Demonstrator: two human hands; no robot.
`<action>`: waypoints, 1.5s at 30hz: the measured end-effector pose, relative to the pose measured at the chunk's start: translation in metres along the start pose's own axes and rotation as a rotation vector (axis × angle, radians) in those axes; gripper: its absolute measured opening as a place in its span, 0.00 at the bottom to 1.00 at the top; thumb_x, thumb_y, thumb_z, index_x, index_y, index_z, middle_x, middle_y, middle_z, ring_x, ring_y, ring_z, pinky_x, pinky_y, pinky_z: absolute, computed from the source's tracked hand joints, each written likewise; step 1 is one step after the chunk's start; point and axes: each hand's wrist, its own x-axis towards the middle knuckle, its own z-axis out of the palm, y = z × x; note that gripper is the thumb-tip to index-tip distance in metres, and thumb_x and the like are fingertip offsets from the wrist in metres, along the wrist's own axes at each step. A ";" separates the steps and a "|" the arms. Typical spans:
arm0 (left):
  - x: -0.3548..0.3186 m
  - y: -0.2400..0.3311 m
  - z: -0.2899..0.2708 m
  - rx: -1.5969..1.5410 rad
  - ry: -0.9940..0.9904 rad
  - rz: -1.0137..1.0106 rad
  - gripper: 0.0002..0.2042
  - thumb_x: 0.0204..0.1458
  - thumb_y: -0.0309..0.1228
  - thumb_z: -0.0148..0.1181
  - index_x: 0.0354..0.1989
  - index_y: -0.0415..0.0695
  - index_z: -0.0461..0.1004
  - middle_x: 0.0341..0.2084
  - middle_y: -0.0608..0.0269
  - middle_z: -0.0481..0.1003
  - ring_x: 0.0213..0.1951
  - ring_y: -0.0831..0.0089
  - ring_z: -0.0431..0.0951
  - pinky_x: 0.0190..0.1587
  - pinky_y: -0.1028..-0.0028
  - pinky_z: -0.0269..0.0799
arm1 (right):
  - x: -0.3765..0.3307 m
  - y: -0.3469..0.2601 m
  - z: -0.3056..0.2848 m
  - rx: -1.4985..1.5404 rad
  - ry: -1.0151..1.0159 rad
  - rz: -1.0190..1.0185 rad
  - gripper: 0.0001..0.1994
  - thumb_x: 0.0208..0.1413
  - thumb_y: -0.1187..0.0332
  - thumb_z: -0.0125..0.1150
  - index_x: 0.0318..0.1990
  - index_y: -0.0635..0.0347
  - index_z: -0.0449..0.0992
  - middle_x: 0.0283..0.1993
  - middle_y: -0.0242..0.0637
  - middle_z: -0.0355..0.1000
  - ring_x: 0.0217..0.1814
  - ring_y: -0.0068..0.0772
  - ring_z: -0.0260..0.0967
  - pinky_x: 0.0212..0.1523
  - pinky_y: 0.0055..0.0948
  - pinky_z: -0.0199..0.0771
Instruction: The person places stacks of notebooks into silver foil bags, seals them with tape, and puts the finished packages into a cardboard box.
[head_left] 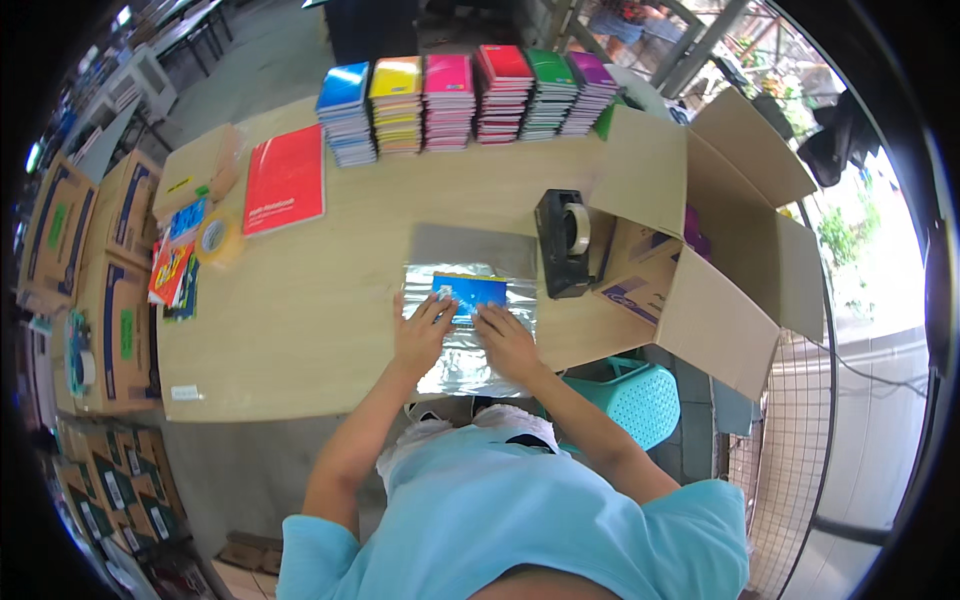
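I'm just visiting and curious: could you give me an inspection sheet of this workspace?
Surface: light wooden table.
Job's things: silver wrapping sheet around a blue notebook.
Clutter: six coloured notebook stacks, red book, black tape dispenser, tape roll, open cardboard box.
Hands: left hand and right hand flat on the sheet.
Cables: nothing seen on the table.
Surroundings: cartons, teal chair.

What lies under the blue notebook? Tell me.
A sheet of silver wrapping paper lies under the blue notebook, on the wooden table. Both hands cover the notebook's lower edge.
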 end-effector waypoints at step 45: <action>0.004 0.009 -0.035 -0.139 -0.133 -0.093 0.28 0.49 0.41 0.65 0.62 0.68 0.68 0.53 0.61 0.73 0.61 0.64 0.68 0.65 0.34 0.35 | 0.064 -0.014 -0.026 0.110 -0.342 0.827 0.56 0.43 0.58 0.75 0.72 0.57 0.37 0.40 0.56 0.77 0.43 0.56 0.76 0.44 0.45 0.76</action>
